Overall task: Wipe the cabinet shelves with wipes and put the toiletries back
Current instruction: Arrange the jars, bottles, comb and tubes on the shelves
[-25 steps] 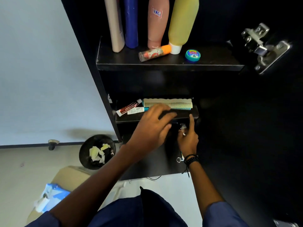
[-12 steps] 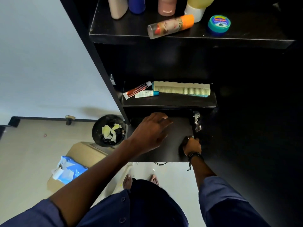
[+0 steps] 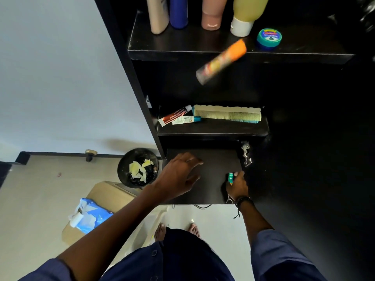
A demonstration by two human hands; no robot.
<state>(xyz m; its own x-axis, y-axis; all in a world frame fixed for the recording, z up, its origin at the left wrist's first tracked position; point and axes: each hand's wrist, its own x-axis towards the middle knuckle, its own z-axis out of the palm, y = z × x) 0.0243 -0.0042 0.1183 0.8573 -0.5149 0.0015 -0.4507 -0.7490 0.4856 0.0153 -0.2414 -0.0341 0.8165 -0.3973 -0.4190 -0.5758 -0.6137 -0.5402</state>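
My left hand (image 3: 178,175) hovers open over the black bottom shelf (image 3: 215,179), fingers spread and holding nothing. At that shelf's right edge my right hand (image 3: 237,186) is closed on a small green item (image 3: 230,177). An orange-capped spray can (image 3: 221,61) is blurred and tilted in the air, just below the front edge of the top shelf (image 3: 182,54). Standing on the top shelf are a beige bottle (image 3: 158,15), a blue one (image 3: 178,13), a pink one (image 3: 212,13), a yellow one (image 3: 245,15) and a small blue jar (image 3: 269,37). The middle shelf (image 3: 213,129) holds a comb (image 3: 227,114) and two tubes (image 3: 175,116).
A black bin (image 3: 121,169) with crumpled wipes stands on the floor left of the cabinet. In front of it a cardboard box (image 3: 105,197) carries a blue wipes pack (image 3: 89,216). A metal hinge (image 3: 245,153) and the open black door (image 3: 314,169) are at the right.
The spray can lay on the top shelf; now it is off the front edge, tilted in the air. My left hand dropped from the middle shelf to the bottom one. My right hand moved lower.
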